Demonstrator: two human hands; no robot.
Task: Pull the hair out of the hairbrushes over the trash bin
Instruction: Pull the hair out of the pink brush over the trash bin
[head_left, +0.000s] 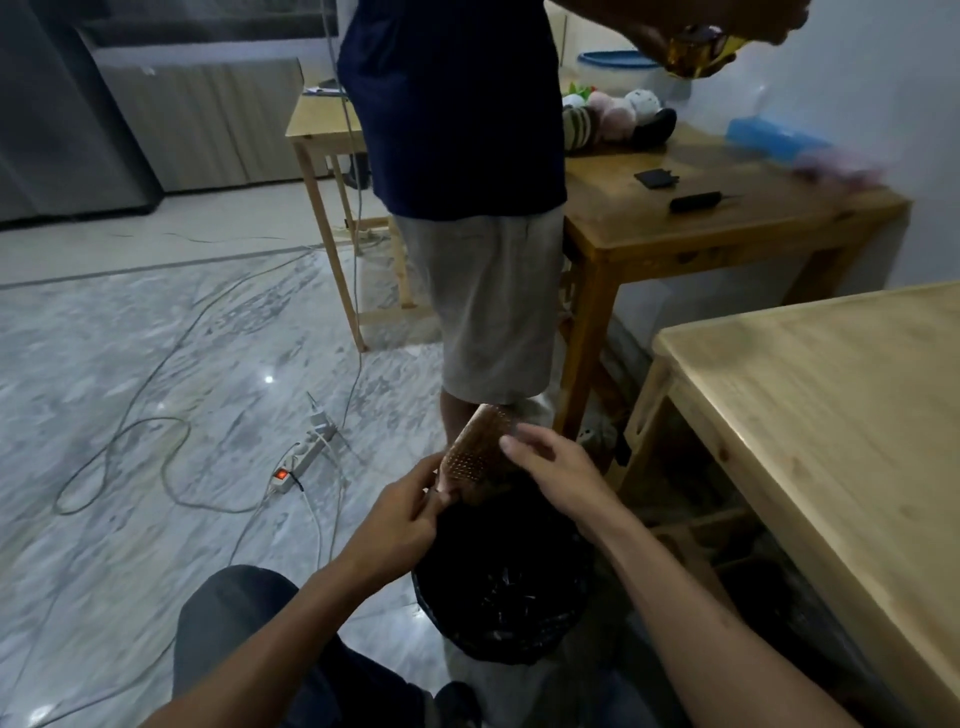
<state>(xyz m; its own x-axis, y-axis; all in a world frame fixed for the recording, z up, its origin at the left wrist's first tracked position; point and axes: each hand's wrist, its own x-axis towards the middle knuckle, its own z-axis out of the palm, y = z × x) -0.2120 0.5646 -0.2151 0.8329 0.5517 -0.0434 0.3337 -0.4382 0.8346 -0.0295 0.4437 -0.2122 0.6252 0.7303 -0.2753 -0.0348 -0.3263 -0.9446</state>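
Observation:
A brown paddle hairbrush (475, 449) with rows of pins facing me is held over the trash bin (501, 587), which has a black liner. My left hand (402, 514) grips the brush at its lower end, near the handle. My right hand (553, 470) lies against the right edge of the brush head, fingers reaching across the pins. I cannot tell whether hair is pinched between those fingers. The brush handle is hidden by my left hand.
Another person (467, 208) stands right behind the bin, holding a gold object (693, 52). A light wooden table (831, 415) is at right, a darker table (701, 223) with a black brush (693, 201) behind. A power strip (301, 460) and cables lie on the marble floor at left.

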